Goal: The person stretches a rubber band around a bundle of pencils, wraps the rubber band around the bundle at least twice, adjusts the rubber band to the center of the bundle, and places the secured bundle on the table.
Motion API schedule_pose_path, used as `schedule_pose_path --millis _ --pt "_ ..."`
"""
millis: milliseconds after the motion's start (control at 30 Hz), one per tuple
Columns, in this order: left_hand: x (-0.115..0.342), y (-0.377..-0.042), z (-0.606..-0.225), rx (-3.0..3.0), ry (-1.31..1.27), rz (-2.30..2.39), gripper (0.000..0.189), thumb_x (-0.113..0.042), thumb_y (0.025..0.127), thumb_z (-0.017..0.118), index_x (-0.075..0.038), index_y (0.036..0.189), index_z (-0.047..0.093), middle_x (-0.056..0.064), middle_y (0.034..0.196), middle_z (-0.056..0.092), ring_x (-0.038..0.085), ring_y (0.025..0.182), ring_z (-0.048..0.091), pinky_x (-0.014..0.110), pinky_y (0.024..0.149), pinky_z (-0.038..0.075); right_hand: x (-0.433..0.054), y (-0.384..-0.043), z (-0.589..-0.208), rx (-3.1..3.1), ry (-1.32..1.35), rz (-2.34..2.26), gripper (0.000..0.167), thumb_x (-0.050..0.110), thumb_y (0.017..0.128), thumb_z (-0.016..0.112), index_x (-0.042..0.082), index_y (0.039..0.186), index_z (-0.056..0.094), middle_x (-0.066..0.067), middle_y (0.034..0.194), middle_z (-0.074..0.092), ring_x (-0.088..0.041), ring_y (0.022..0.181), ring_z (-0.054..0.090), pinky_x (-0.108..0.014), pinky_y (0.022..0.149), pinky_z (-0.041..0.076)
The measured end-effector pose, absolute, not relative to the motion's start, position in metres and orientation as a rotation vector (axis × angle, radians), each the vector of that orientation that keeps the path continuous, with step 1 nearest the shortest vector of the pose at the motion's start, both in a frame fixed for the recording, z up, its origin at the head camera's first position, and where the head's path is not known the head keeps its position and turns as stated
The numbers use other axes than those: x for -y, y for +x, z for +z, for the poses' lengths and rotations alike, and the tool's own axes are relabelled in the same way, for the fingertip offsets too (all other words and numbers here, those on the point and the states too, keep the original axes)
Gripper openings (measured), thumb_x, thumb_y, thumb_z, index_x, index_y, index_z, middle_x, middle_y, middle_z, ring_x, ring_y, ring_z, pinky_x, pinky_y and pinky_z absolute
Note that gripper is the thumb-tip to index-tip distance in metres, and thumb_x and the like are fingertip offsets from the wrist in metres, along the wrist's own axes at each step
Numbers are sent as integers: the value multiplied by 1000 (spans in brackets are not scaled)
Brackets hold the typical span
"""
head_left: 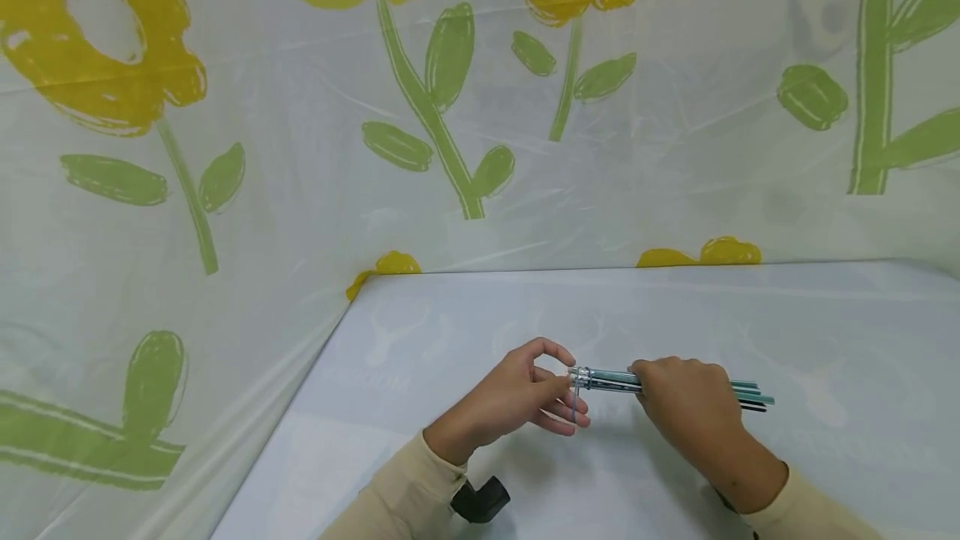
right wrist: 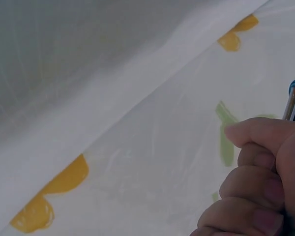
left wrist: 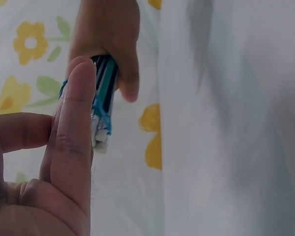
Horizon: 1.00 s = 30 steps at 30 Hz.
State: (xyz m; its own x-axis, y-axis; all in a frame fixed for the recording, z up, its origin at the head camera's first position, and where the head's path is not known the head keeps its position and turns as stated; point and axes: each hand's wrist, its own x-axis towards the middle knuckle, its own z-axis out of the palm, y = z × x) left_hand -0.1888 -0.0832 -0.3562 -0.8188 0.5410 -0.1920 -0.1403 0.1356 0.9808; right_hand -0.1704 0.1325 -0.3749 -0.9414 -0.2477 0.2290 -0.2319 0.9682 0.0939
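Note:
A bundle of slim teal, black and silvery pencils (head_left: 611,382) lies level above the white table. My right hand (head_left: 690,407) grips it around the middle, and the far ends stick out to the right of the fist. A thin blue elastic band or string (left wrist: 102,117) wraps the left end, close to the pale tips. At that end, my left hand (head_left: 517,394) pinches the blue strand between thumb and finger, other fingers spread. In the left wrist view a finger hides part of the pinch. The right wrist view shows curled fingers and only a corner of the bundle.
Beneath both hands is a white tabletop (head_left: 420,340). A pale curtain with yellow flowers and green stems (head_left: 300,148) hangs behind and along the left edge. By the left sleeve a black strap piece (head_left: 480,500) shows.

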Motion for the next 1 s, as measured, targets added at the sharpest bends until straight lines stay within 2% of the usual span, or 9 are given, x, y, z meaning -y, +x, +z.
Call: schedule_pose_path --millis 233,500,633,800,1000 --pt "82 -188 -360 -1901 388 1776 27 -9 98 59 -10 122 47 17 93 76 25 83 76 43 71 62 -136 -169 -372 2821 332 -32 15 16 77 85 15 89 75 3 58 60 -12 48 40 -26 43 33" --pt "82 -188 -365 -1936 369 1790 34 -12 96 66 -10 126 51 14 93 76 25 85 76 43 68 62 -136 -167 -371 2827 335 -9 13 17 78 85 15 86 75 3 58 59 -12 48 40 -25 43 33" --pt "80 -188 -365 -1949 373 1791 35 -12 94 68 -9 127 53 20 99 74 28 86 76 43 66 62 -137 -167 -372 2835 340 -22 13 17 78 85 16 86 75 3 58 59 -12 48 40 -25 44 33" --pt "78 -191 -364 -1959 395 1794 33 -11 93 68 -11 124 57 24 105 72 23 83 76 42 66 62 -138 -169 -370 2848 344 -37 14 18 79 85 17 90 76 4 59 59 -12 49 40 -26 45 35" --pt "82 -192 -364 -1961 393 1805 31 -9 93 69 -9 122 58 20 104 69 22 81 76 43 66 62 -136 -170 -368 2854 366 -26 15 19 79 84 17 93 77 4 61 60 -12 49 41 -25 45 34"
